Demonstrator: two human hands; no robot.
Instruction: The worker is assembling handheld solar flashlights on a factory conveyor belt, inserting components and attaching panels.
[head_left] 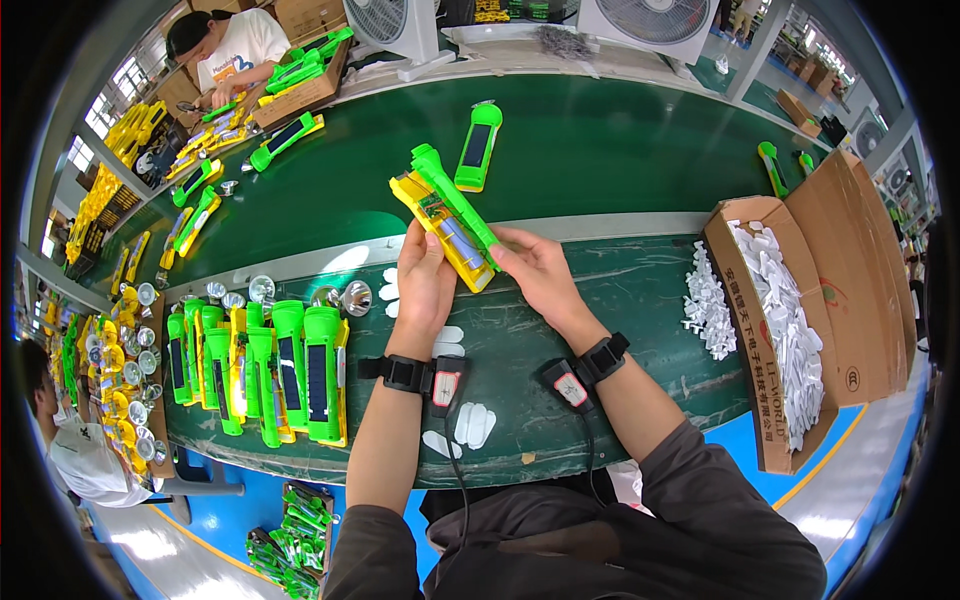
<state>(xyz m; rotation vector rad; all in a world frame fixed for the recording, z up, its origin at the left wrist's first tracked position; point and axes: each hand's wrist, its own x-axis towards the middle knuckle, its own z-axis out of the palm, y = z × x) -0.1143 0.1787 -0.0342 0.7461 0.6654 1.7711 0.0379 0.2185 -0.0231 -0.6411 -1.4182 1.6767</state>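
Between my two hands is a flashlight with its casing parted lengthwise. My left hand (428, 278) is closed around the yellow half-shell (477, 276), which has a blue-grey cylindrical battery (460, 246) and a small circuit board inside. My right hand (538, 272) grips the lower end of the green half-shell (445, 185), fingers near the seam. The green half lies tilted along the yellow half's right side, leaving the inside exposed. White oval-ended pieces (475, 425) lie on the bench by my wrists.
Several green-and-yellow flashlights (288, 360) stand in rows at left, with silver reflectors (357, 298) behind. A cardboard box (745, 330) of white plastic pieces is at right, beside a loose pile (710, 305). Another flashlight (478, 148) lies on the green belt (600, 140). A co-worker (235, 55) sits at far left.
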